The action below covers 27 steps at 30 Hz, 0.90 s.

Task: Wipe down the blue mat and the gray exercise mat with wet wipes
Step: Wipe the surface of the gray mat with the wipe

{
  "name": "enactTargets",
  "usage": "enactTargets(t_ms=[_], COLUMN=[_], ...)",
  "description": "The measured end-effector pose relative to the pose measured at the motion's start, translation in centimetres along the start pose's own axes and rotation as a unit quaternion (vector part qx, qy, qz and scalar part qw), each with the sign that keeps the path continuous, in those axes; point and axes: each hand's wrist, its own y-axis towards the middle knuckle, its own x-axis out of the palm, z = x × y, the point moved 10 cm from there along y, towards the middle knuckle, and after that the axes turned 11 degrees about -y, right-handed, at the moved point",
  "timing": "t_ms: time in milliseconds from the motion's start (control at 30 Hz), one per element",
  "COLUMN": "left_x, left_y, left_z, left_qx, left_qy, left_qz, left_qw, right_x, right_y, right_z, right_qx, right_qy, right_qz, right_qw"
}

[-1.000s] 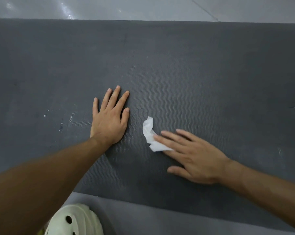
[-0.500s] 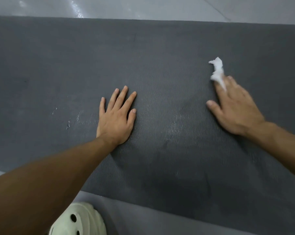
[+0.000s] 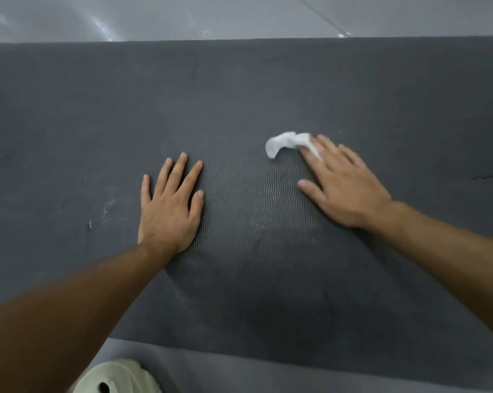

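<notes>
A dark gray, wave-textured foam exercise mat point(image 3: 268, 95) is seen stretched across nearly the whole frame, its far edge running straight along the upper part of the picture, where a strip of pale gray glossy floor point(image 3: 183, 15) is shown beyond it. The left hand point(image 3: 170, 207) is laid flat on the mat just left of centre, palm down, fingers spread and pointed toward the top of the frame — nothing is held in it. The right hand point(image 3: 343, 184) is placed right of centre, also palm down with fingers extended, and a crumpled white wet wipe point(image 3: 285, 142) is pinned to the mat under its fingertips; most of the wipe is left showing to the upper left of the fingers. The two hands are kept well apart, with bare mat between them, where the ribbed pattern is caught by the light. A few small whitish scuff marks point(image 3: 103, 208) are seen on the mat to the left of the left hand. At the bottom edge, left of centre, part of a pale green perforated clog-type shoe point(image 3: 115, 377) is visible — it is set just beside a lighter gray surface point(image 3: 268, 373) below the mat's near edge.
</notes>
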Motion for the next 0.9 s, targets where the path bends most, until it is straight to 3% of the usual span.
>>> enactTargets(t_ms=[100,200,300,467,667,800,900], left_x=[0.1,0.0,0.1,0.1,-0.2,-0.2,0.0], left_y=[0.0,0.0,0.1,0.1,0.0,-0.1,-0.1], left_z=[0.0,0.0,0.0,0.2,0.3,0.2,0.3], left_qx=[0.001,0.003,0.002,0.003,0.004,0.006,0.005], left_qy=[-0.001,0.002,0.002,0.004,0.001,-0.001,0.001], left_qz=[-0.003,-0.003,-0.008,-0.008,-0.007,-0.007,-0.007], left_qw=[1.000,1.000,1.000,1.000,1.000,1.000,1.000], right_x=[-0.4,-0.4,-0.2,0.5,1.9,2.0,1.6], right_y=[2.0,2.1,1.4,-3.0,-12.5,-12.5,-8.7], right_z=[8.8,12.9,9.8,-2.8,-17.9,-18.0,-12.4], right_qx=[0.152,0.210,0.152,-0.054,-0.324,-0.328,-0.208], right_qy=[0.025,0.046,0.049,0.017,0.012,-0.010,-0.010], right_qz=[0.011,0.005,0.008,-0.011,-0.045,-0.033,-0.032], right_qw=[0.988,0.977,0.987,0.998,0.945,0.944,0.978])
